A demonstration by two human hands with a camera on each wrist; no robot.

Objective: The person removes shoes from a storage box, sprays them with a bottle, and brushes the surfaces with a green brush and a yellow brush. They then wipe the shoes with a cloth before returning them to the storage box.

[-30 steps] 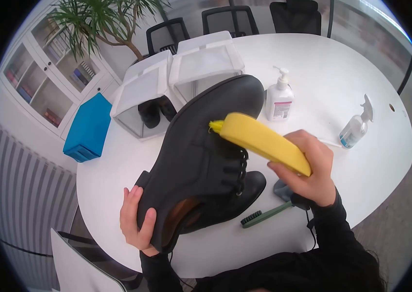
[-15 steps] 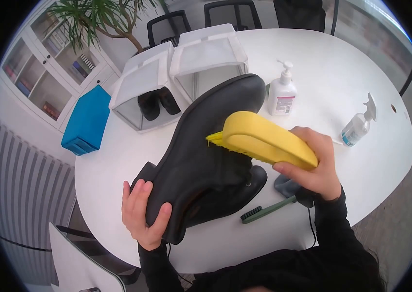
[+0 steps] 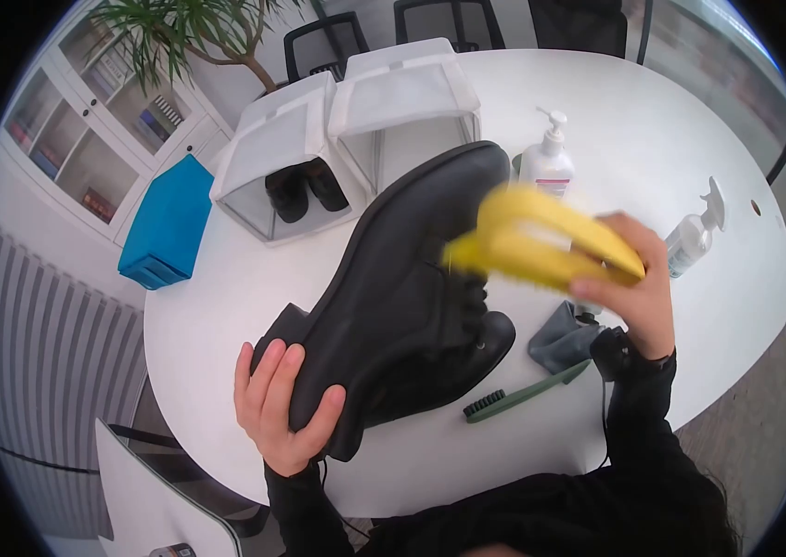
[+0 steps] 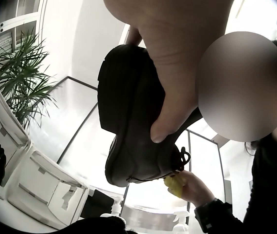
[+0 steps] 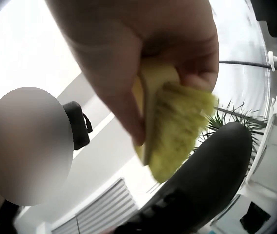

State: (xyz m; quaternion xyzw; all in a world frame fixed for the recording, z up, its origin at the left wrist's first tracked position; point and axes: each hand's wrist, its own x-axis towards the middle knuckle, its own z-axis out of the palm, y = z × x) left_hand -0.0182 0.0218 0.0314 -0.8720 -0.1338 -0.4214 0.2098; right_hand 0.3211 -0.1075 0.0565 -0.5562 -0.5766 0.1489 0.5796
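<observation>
In the head view a black leather lace-up shoe is held up at a slant, toe toward the far side. My left hand grips it round the heel, thumb on the upper and fingers by the sole. My right hand holds a yellow scrubbing brush, blurred by motion, with its bristles beside the laces. From the right wrist, the yellow bristles appear close over the upper of the shoe. Underneath, a second black shoe lies on the white table, mostly hidden.
A green-handled brush and a grey cloth lie near my right forearm. Farther back stand a pump bottle and a spray bottle. Two white boxes stand at the back; one contains dark shoes. A blue case sits at left.
The brush has moved to the right, from the side of the upper toward the laces. The held shoe and my left hand have shifted slightly right, and the shoe has turned a little.
</observation>
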